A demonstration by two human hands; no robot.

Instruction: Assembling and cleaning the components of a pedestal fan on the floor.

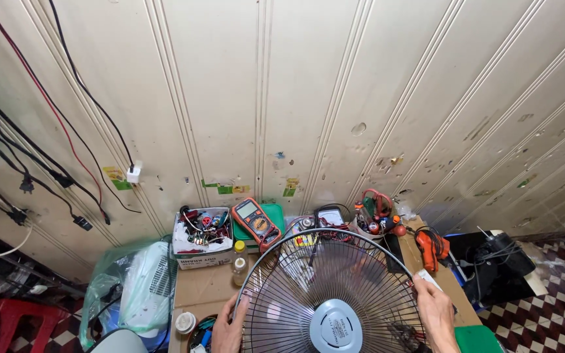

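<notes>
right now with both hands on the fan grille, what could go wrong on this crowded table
The fan grille, gripped at its rim by the left hand and right hand, stands close to the small bottle; tipping it forward could knock the bottle over. It could also bump the orange meter behind it. Fingers hooked on the thin wires might get pinched.

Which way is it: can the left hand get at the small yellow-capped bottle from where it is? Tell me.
Probably yes. The left hand grips the fan guard at its left rim, and the bottle stands just above it on bare cardboard, nothing between; it must let go first.
</notes>
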